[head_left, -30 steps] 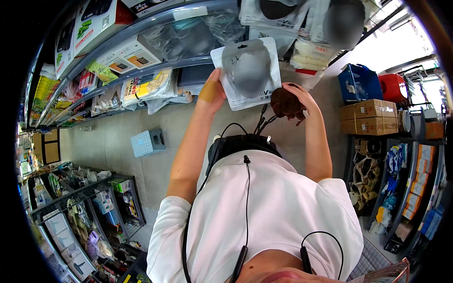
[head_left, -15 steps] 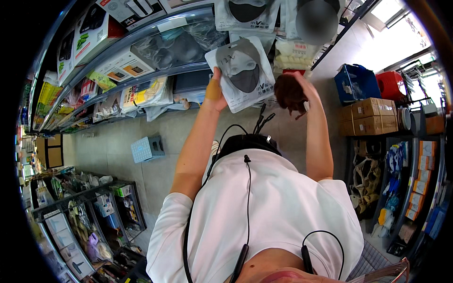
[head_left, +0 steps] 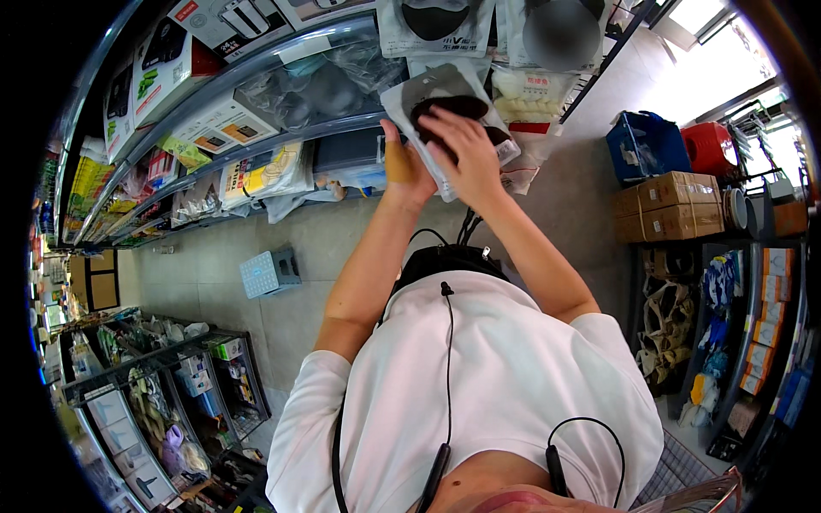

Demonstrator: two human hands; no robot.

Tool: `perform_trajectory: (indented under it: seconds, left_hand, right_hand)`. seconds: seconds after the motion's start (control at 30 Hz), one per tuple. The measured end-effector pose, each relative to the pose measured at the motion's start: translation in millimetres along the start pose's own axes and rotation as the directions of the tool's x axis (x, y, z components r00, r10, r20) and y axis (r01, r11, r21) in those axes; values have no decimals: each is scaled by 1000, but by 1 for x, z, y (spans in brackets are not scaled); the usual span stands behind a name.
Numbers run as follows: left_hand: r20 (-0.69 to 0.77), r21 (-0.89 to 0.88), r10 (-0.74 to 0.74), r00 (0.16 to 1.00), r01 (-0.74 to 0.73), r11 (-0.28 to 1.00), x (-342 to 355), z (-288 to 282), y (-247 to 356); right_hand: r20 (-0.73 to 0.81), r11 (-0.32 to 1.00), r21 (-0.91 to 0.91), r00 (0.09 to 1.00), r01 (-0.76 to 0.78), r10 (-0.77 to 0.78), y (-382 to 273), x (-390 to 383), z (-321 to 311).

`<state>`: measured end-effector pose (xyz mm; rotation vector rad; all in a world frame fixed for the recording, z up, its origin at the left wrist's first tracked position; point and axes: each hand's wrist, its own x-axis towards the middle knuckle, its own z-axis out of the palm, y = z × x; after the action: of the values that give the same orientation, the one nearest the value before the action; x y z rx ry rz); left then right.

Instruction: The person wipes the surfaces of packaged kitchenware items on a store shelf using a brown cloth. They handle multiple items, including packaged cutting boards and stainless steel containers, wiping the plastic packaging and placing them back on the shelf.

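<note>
My left hand (head_left: 405, 173) supports a white and grey flat mask packet (head_left: 428, 85), with its thumb up beside the packet's edge and the other fingers mostly hidden. My right hand (head_left: 469, 161) lies over the packet's front, pressing a dark brown cloth (head_left: 475, 106) flat against it. The cloth covers much of the printed mask picture. Similar mask packets (head_left: 434, 26) hang on the shelf just beyond.
A shelf edge (head_left: 342, 120) curves across the far left, loaded with boxed and bagged goods. Rightward stand a blue crate (head_left: 646, 150), a red container (head_left: 708, 152) and cardboard boxes (head_left: 676, 209). A blue-grey stool (head_left: 269, 272) sits on the floor.
My right hand has swung left from beside the packet onto its front, bringing the brown cloth against it. The packet has tilted in my left hand.
</note>
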<state>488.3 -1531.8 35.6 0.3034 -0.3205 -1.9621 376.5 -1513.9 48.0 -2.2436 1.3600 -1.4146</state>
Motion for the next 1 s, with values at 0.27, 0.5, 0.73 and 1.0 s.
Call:
perform_trajectory:
  seconds: [0.27,0.5,0.73,1.0]
  left_hand:
    - [97,-33,-154,983,157,987,-12,-2,8]
    - [-5,208,-74,997,74,975,-5,0,-11]
    - [55,148,-89,994,80,986,-3,-20,20]
    - [22,-44,-145,989,146,988,-13,9,1]
  right_hand:
    - [144,966,-46,958,255,-247,-13,-14,-13]
    - [-28,973,-180,988,143,-150,1,33,-12]
    - [97,993,-5,988,121,-120,-9,12,-1]
    - [-30,989,-96,993,113,-116,-1,34,6]
